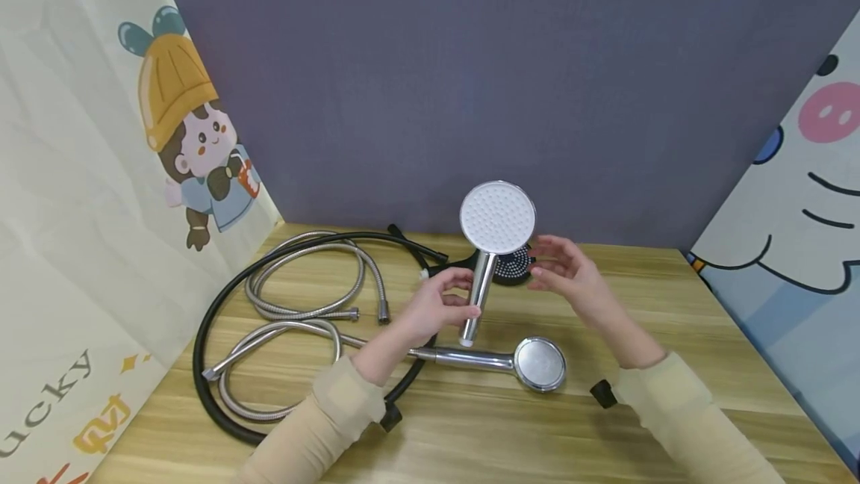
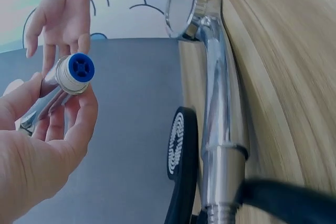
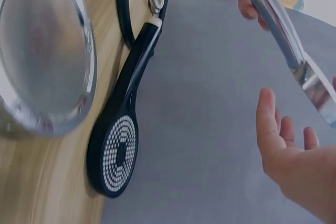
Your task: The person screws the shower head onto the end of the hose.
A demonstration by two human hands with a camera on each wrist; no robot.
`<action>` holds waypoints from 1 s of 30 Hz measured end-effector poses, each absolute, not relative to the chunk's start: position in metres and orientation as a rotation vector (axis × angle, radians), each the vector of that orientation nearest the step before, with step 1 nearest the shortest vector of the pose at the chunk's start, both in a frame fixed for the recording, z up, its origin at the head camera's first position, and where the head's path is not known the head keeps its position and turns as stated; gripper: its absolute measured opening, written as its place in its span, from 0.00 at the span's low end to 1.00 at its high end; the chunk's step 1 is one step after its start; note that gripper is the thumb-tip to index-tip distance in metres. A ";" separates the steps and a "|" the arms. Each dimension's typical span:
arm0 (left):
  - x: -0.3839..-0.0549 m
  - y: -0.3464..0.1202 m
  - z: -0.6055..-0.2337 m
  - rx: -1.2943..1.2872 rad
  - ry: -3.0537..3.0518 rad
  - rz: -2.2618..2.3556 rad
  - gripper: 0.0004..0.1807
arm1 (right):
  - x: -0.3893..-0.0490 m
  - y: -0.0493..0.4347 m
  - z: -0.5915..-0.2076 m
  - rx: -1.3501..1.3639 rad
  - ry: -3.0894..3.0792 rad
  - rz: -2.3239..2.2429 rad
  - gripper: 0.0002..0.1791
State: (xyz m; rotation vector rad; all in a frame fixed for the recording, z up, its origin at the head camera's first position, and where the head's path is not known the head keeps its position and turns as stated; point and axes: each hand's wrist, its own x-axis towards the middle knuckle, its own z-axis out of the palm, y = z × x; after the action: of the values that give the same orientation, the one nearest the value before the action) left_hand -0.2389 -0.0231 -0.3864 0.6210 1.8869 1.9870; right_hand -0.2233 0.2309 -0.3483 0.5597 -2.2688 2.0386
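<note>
My left hand (image 1: pixel 437 306) grips the chrome handle of a hand shower (image 1: pixel 498 216) between thumb and fingers. Its round white spray face is turned toward the head camera, above the table. A blue insert (image 2: pixel 81 67) shows in the handle's threaded end in the left wrist view. To the right of the spray face, my right hand (image 1: pixel 569 275) is held with loosely bent fingers, apart from the shower head. Partly hidden behind the held one lies a black hand shower (image 3: pixel 119 153). Nearer me, a second chrome hand shower (image 1: pixel 540 364) rests on the table, joined to a metal hose.
Coiled silver metal hoses (image 1: pixel 305 314) and a long black hose (image 1: pixel 204 320) spread over the left of the wooden table (image 1: pixel 645 305). A dark grey panel (image 1: pixel 484 81) stands behind. Printed cartoon sheets (image 1: pixel 74 170) flank both sides.
</note>
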 end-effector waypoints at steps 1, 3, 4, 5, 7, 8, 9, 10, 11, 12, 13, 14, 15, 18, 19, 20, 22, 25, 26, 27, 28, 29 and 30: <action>-0.238 -0.021 -0.387 0.626 1.886 2.004 0.30 | -0.222 0.229 -0.349 0.552 -2.271 2.045 0.33; -0.237 -0.018 -0.388 0.639 1.890 2.029 0.30 | -0.220 0.225 -0.349 0.534 -2.274 2.056 0.34; -0.236 -0.016 -0.388 0.644 1.896 2.039 0.30 | -0.219 0.222 -0.350 0.524 -2.277 2.058 0.35; -0.236 -0.015 -0.389 0.654 1.900 2.048 0.30 | -0.218 0.220 -0.350 0.514 -2.278 2.061 0.35; -0.234 -0.012 -0.388 0.667 1.902 2.060 0.29 | -0.216 0.215 -0.350 0.517 -2.264 2.083 0.35; -0.233 -0.011 -0.388 0.672 1.901 2.064 0.29 | -0.216 0.213 -0.350 0.517 -2.259 2.090 0.35; -0.233 -0.009 -0.388 0.674 1.895 2.071 0.29 | -0.215 0.211 -0.350 0.517 -2.255 2.098 0.35; -0.232 -0.008 -0.387 0.675 1.889 2.078 0.29 | -0.215 0.209 -0.351 0.517 -2.249 2.109 0.35; -0.232 -0.007 -0.387 0.673 1.883 2.084 0.29 | -0.215 0.207 -0.352 0.518 -2.242 2.120 0.35; -0.231 -0.005 -0.386 0.672 1.879 2.089 0.29 | -0.215 0.206 -0.352 0.517 -2.236 2.128 0.35; -0.231 -0.004 -0.386 0.671 1.876 2.093 0.29 | -0.215 0.204 -0.353 0.516 -2.230 2.136 0.35; -0.231 -0.003 -0.386 0.668 1.871 2.098 0.29 | -0.215 0.203 -0.354 0.514 -2.226 2.142 0.34; -0.231 -0.002 -0.386 0.665 1.867 2.103 0.28 | -0.215 0.202 -0.355 0.515 -2.225 2.143 0.34; -0.229 0.001 -0.385 0.654 1.865 2.111 0.28 | -0.214 0.200 -0.356 0.508 -2.227 2.140 0.34; -0.229 0.002 -0.386 0.652 1.863 2.115 0.28 | -0.214 0.200 -0.357 0.508 -2.230 2.137 0.34; -0.228 0.003 -0.386 0.649 1.863 2.120 0.28 | -0.214 0.199 -0.357 0.506 -2.233 2.133 0.34; -0.227 0.005 -0.387 0.649 1.865 2.132 0.28 | -0.214 0.198 -0.358 0.498 -2.234 2.133 0.34; -0.226 0.009 -0.388 0.647 1.886 2.147 0.28 | -0.214 0.195 -0.358 0.467 -2.243 2.137 0.34; -0.225 0.009 -0.388 0.642 1.895 2.149 0.28 | -0.214 0.194 -0.358 0.453 -2.247 2.137 0.34; -0.225 0.010 -0.387 0.637 1.909 2.149 0.28 | -0.215 0.193 -0.358 0.439 -2.253 2.136 0.34; -0.225 0.011 -0.388 0.629 1.924 2.147 0.28 | -0.215 0.192 -0.358 0.422 -2.260 2.134 0.34; -0.224 0.012 -0.387 0.620 1.935 2.149 0.28 | -0.216 0.192 -0.358 0.405 -2.266 2.128 0.34; -0.223 0.012 -0.387 0.612 1.941 2.152 0.27 | -0.216 0.191 -0.359 0.389 -2.268 2.124 0.34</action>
State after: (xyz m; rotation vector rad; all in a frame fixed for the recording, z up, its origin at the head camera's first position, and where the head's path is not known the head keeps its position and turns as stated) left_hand -0.2234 0.0125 -0.3868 0.6120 1.9409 2.1518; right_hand -0.2161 0.1908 -0.3585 0.3892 -2.2679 2.1238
